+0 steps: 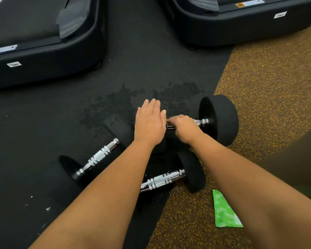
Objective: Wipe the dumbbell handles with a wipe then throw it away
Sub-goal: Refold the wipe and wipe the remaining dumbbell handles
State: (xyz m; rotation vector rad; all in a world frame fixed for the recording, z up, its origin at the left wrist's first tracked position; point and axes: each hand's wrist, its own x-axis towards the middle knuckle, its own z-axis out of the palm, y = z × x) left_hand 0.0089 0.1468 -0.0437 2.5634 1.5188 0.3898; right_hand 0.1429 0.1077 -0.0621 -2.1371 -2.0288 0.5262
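Dumbbell one, the far dumbbell (221,119), lies across the edge where the black mat (133,69) meets the speckled floor (267,87). The right hand (184,128) is curled round its handle (201,121); whether a wipe is under it cannot be told. The left hand (149,123) is flat, fingers straight, just beside the right. A second dumbbell (99,157) lies on the mat, a third dumbbell (162,180) at the mat's edge. A green packet (224,211) lies on the speckled floor.

Head view looks steeply down, close over the gym floor (151,69)
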